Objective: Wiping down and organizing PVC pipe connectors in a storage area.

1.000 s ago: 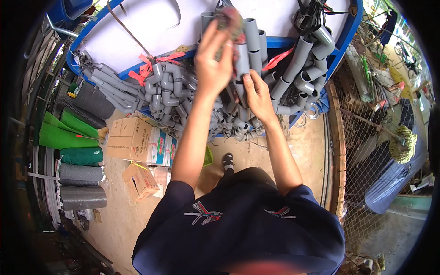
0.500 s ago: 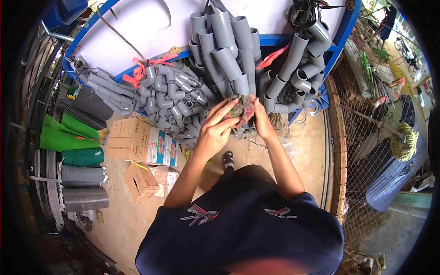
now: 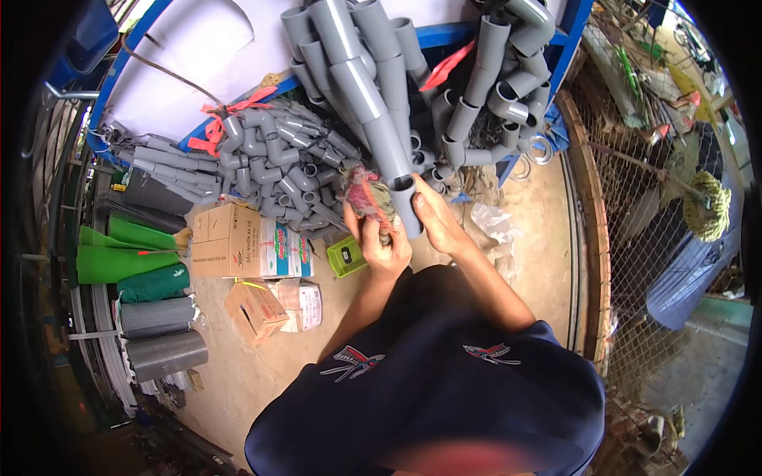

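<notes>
My left hand (image 3: 384, 247) is closed on a crumpled, frayed rag (image 3: 367, 193) in faded red and green, just left of a grey plastic pipe fitting (image 3: 407, 213). That fitting is at the low end of a hanging string of grey fittings (image 3: 348, 87), its open mouth facing up and away from me. From the right, my right hand (image 3: 436, 216) grips the fitting's side, thumb along it; the fingers behind are partly hidden. Whether the rag touches the fitting, I cannot tell.
Bunches of small grey elbows (image 3: 278, 159) hang at left, larger elbows (image 3: 508, 103) at right, before a blue frame (image 3: 456, 35). Cardboard boxes (image 3: 226, 238) and a green basket (image 3: 346, 257) stand on the floor. Wire mesh (image 3: 635, 230) runs along the right.
My left hand has drawn the rag down and left, off the string's lower part. My right hand now holds the end fitting, tilted toward me. The view has shifted slightly.
</notes>
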A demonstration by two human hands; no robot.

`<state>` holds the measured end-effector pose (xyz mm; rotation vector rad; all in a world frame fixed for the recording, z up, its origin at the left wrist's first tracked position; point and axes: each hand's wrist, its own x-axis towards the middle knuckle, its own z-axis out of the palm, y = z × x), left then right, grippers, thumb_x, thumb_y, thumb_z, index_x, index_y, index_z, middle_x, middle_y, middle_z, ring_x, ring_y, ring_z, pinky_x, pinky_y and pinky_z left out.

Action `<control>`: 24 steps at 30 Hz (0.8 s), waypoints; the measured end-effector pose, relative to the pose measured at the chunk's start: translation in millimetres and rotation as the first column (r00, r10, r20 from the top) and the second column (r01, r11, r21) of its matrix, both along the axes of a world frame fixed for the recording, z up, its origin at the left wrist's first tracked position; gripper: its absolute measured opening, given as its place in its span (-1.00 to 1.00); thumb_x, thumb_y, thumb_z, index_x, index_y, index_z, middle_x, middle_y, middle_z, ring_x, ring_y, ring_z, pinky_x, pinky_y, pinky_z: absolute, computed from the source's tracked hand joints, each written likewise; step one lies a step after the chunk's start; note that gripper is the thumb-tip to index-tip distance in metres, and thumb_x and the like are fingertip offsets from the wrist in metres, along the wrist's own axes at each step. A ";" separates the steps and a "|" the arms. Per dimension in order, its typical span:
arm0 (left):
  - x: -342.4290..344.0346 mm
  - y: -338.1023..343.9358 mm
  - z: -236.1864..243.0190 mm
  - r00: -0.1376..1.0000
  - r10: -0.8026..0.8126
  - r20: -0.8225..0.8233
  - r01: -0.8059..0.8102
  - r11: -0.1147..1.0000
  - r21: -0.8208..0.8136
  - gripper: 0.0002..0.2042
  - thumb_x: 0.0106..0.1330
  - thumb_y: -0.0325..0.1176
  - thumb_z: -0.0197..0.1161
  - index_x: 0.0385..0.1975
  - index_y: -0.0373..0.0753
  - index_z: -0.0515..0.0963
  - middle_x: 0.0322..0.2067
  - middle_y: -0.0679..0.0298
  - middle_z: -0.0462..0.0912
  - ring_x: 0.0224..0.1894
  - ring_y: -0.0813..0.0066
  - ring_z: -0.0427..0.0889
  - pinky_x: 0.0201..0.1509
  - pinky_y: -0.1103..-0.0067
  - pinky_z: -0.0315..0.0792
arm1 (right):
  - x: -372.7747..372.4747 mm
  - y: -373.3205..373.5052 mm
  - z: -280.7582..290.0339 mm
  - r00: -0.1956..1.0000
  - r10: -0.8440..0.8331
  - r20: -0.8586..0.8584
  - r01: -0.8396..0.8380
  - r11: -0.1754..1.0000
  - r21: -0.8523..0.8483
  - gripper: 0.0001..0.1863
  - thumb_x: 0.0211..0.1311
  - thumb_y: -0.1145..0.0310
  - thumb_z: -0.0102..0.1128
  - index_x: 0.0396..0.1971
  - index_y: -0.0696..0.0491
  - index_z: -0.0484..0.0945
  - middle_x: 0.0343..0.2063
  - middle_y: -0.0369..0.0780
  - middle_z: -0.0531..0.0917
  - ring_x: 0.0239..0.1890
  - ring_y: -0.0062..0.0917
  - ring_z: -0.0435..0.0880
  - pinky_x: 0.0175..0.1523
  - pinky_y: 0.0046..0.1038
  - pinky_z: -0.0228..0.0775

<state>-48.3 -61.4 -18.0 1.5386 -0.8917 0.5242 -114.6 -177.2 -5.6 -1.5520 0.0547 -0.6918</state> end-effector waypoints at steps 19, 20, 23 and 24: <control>65.8 -42.8 27.3 0.975 -0.220 -0.012 0.218 0.956 0.199 -0.68 0.31 -0.50 0.39 0.04 -0.41 0.57 0.25 -0.10 0.48 0.19 0.03 0.58 0.27 0.36 0.44 | -1.6 1.0 -46.3 0.943 0.083 0.323 -0.333 0.321 0.887 0.01 0.31 -0.60 -0.26 0.17 0.15 0.46 -0.25 -0.10 0.59 -0.34 -0.31 0.63 -0.17 -0.25 0.49; 66.5 -34.3 3.5 0.956 -0.268 -0.117 0.289 0.928 0.237 -0.67 0.30 -0.52 0.38 0.04 -0.42 0.57 0.25 -0.10 0.50 0.18 0.02 0.59 0.27 0.36 0.44 | 2.2 4.5 -52.4 0.939 0.075 0.336 -0.344 0.262 0.902 -0.02 0.38 -0.54 -0.28 0.14 0.21 0.44 -0.25 -0.12 0.60 -0.33 -0.32 0.63 -0.16 -0.25 0.54; 63.5 -7.7 -35.6 0.845 -0.380 -0.376 0.496 0.820 0.286 -0.70 0.28 -0.57 0.28 0.01 -0.40 0.60 0.18 -0.03 0.59 0.19 0.08 0.62 0.24 0.39 0.48 | 6.0 5.6 -76.4 0.981 -0.025 0.190 -0.156 0.471 0.868 -0.35 0.58 -0.22 -0.18 0.04 0.16 0.46 -0.24 -0.13 0.60 -0.13 -0.26 0.71 -0.01 -0.17 0.63; 69.3 14.9 -67.8 0.816 -0.339 -0.467 0.498 0.823 0.272 -0.74 0.31 -0.54 0.28 0.00 -0.38 0.62 0.07 0.04 0.70 0.09 0.25 0.70 0.14 0.42 0.55 | 6.1 13.7 -75.3 0.987 -0.045 0.157 -0.108 0.538 0.836 -0.48 0.63 -0.08 -0.15 -0.02 0.16 0.46 -0.22 -0.14 0.59 -0.06 -0.24 0.72 0.07 -0.20 0.62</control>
